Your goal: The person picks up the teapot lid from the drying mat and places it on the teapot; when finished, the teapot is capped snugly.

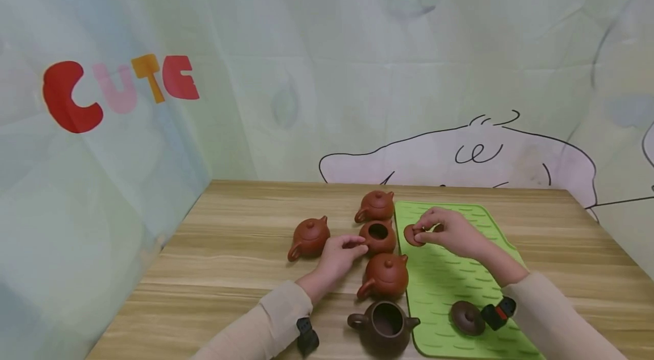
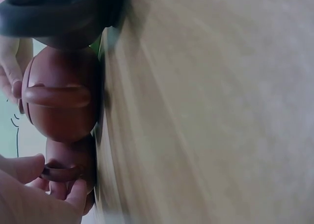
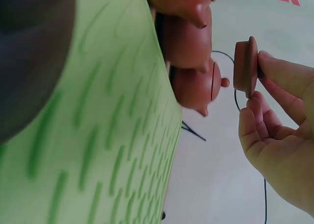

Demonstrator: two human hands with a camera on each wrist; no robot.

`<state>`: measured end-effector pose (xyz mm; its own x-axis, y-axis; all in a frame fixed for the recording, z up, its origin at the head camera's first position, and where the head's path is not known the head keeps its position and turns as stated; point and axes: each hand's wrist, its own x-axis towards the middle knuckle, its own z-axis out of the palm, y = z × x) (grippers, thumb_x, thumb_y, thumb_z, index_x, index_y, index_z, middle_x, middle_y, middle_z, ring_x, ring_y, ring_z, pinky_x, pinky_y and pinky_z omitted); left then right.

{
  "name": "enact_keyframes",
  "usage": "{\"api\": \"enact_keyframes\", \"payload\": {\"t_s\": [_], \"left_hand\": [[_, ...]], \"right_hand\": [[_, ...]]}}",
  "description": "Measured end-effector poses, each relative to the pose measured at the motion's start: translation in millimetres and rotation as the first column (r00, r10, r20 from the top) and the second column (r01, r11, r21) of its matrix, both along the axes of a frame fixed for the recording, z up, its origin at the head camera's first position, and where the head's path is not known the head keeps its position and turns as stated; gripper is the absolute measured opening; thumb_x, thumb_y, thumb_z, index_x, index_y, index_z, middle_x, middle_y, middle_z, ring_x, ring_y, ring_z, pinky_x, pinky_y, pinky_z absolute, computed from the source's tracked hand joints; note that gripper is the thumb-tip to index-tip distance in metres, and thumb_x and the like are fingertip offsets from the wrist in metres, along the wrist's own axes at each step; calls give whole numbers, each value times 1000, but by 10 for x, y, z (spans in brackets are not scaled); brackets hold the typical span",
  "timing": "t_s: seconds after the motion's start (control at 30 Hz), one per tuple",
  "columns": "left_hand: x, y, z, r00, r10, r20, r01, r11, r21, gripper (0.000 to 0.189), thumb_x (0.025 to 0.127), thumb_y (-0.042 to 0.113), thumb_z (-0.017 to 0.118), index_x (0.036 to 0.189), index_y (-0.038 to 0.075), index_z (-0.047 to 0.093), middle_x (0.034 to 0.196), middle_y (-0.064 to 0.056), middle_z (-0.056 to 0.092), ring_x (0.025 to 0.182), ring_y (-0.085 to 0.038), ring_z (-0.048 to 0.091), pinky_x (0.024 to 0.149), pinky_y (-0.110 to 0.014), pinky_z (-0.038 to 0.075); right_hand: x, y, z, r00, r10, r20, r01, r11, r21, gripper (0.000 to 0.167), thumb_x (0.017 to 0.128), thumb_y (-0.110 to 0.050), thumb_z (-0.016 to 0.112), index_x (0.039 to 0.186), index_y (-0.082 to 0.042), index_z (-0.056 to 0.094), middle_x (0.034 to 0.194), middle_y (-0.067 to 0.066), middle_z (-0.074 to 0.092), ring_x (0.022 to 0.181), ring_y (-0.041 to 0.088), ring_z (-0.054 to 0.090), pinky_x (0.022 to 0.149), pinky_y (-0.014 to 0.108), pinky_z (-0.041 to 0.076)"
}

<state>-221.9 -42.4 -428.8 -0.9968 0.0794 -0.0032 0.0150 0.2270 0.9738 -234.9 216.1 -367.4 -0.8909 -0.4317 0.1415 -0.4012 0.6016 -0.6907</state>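
A reddish-brown teapot (image 1: 381,245) stands lidless in the middle of a row of teapots, its round opening showing dark. My left hand (image 1: 334,260) pinches this teapot's handle (image 2: 64,174) between thumb and fingers. Over the green mat, to the right of the teapot, my right hand (image 1: 455,233) holds a reddish-brown lid (image 1: 411,235). In the right wrist view the lid (image 3: 244,69) is raised and tipped on edge, with thumb and fingers on its knob side.
Lidded teapots stand behind (image 1: 377,205), in front (image 1: 386,275) and left (image 1: 310,237) of the lidless one. A dark brown teapot (image 1: 375,338) without a lid is nearest me. Its dark round lid (image 1: 460,314) lies on the green mat (image 1: 434,292).
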Motion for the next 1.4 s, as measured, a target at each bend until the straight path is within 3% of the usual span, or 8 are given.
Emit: {"api": "enact_keyframes", "payload": {"t_s": [0.7, 1.4], "left_hand": [[-26, 4, -25, 1000, -13, -9, 13, 1000, -2, 18, 85, 6, 71, 101, -3, 71, 96, -11, 70, 85, -12, 56, 73, -26, 46], [-28, -15, -11, 1000, -18, -17, 18, 1000, -5, 17, 85, 5, 71, 99, -4, 72, 93, -11, 70, 81, -10, 55, 72, -25, 46]], "right_hand": [[-311, -441, -94, 999, 35, -32, -35, 999, 16, 15, 87, -17, 72, 98, -8, 75, 100, 6, 64, 90, 19, 58, 73, 32, 49], [-412, -632, -189, 999, 49, -18, -48, 998, 33, 12, 86, -15, 72, 95, -6, 74, 97, 5, 68, 93, 21, 59, 77, 35, 48]]}}
